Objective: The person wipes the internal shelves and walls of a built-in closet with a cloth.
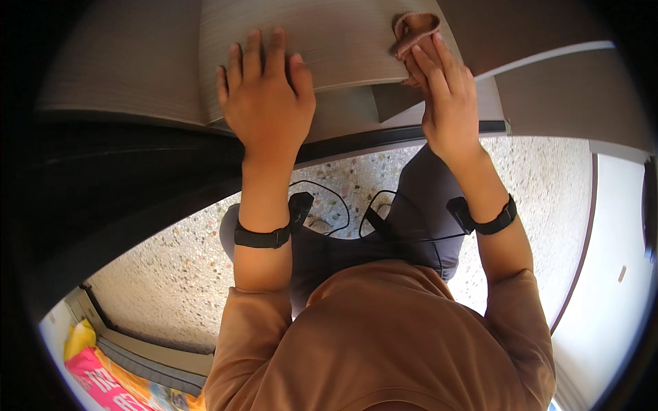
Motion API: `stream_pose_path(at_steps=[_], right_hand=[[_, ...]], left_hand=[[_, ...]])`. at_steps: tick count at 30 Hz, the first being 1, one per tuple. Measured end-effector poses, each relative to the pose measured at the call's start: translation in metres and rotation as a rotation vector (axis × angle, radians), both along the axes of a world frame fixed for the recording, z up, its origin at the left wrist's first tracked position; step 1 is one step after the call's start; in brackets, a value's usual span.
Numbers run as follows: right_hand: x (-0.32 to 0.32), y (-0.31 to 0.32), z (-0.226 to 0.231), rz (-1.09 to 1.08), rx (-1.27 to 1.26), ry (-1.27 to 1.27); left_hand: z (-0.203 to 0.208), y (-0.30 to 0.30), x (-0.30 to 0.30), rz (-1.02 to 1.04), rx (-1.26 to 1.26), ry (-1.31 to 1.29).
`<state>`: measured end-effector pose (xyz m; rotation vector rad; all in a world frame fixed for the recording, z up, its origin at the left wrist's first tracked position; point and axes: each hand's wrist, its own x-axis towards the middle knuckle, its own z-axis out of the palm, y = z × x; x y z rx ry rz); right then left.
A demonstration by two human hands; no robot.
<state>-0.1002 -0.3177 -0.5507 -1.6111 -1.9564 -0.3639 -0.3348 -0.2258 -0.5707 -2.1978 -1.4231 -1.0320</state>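
My left hand (269, 96) lies flat with fingers spread on a grey-brown wood-grain panel (343, 41), holding nothing. Over at the panel's right edge, my right hand (449, 99) holds a folded brown cloth (416, 31) against the surface. Its fingers lie over the cloth, which bunches into a loop beyond the fingertips and hangs slightly past the front edge. The thumb is mostly hidden below the fingers. Each forearm wears a black strap (264, 236) with a small black device.
Below the panel's front edge runs a dark rail (370, 140). Black cables (346, 205) hang near my legs over the speckled floor (171, 274). Dark fabric (137, 178) drapes at left. Colourful bags (103, 373) lie lower left. A white panel (610, 240) stands at right.
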Motion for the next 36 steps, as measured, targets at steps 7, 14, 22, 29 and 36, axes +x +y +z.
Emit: stream_pose_path(at_steps=[7,14,22,29,36], right_hand=[[-0.007,-0.006,0.007,-0.063,0.004,-0.051],[-0.047,0.0,-0.001,-0.013,0.001,-0.085],[-0.113,0.012,-0.006,0.162,0.134,0.169],[-0.056,-0.045,0.069,0.279,0.077,0.561],[0.044,-0.042,0.214,0.202,0.765,0.896]], left_hand=[[0.01,-0.019,-0.016,-0.151,-0.145,0.02],[0.017,-0.035,-0.029,-0.216,-0.256,0.046],[0.028,-0.039,-0.034,-0.267,-0.282,0.017],[0.041,-0.046,-0.031,-0.248,-0.399,-0.13],[0.026,-0.04,-0.018,-0.175,-0.219,-0.09]])
